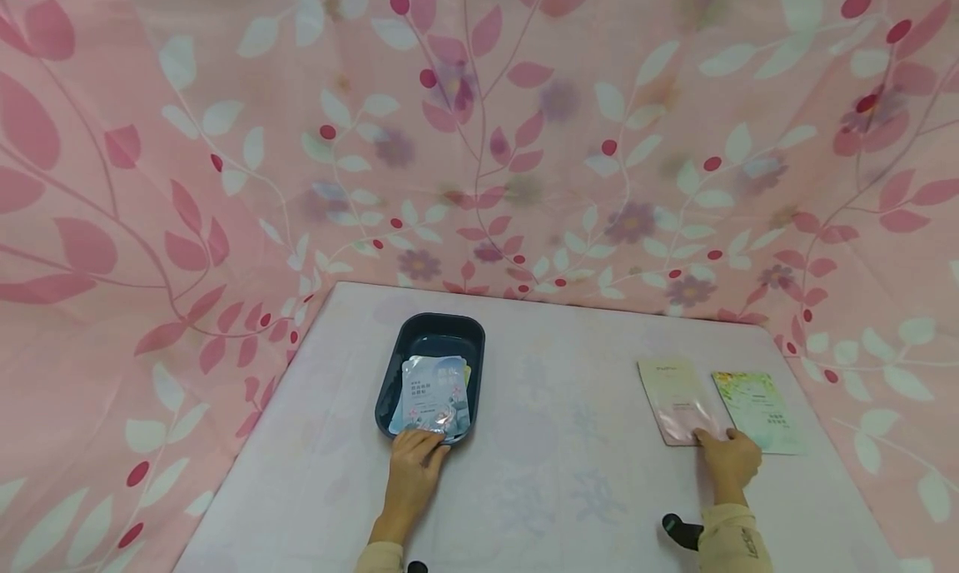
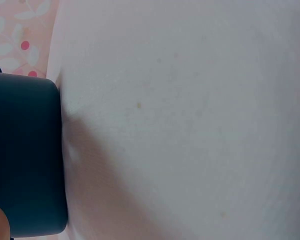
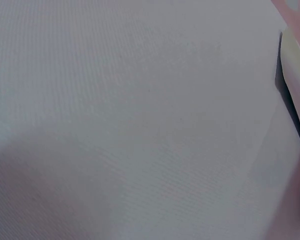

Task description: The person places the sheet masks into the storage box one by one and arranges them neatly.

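My left hand lies at the near end of the dark tray, fingers curled over its rim and onto the blue packets stacked inside — the grip is closed there, though I cannot tell whether it pinches the top packet or only the rim. The tray sits on the desk at about ten o'clock from the desk's middle; in the left wrist view its dark wall fills the left edge, with my fingertips just showing beside it.

My right hand is at four o'clock from the desk's middle, well apart from the tray. Its fingers press on the near corner of the pink packet, which lies flat; the grip looks loosely bent, on top of the packet rather than around it. Just beside it, at three o'clock, lies a green packet — near my hand, but I cannot tell if it touches. The right wrist view shows mostly bare desk, a pale packet edge at its right side.
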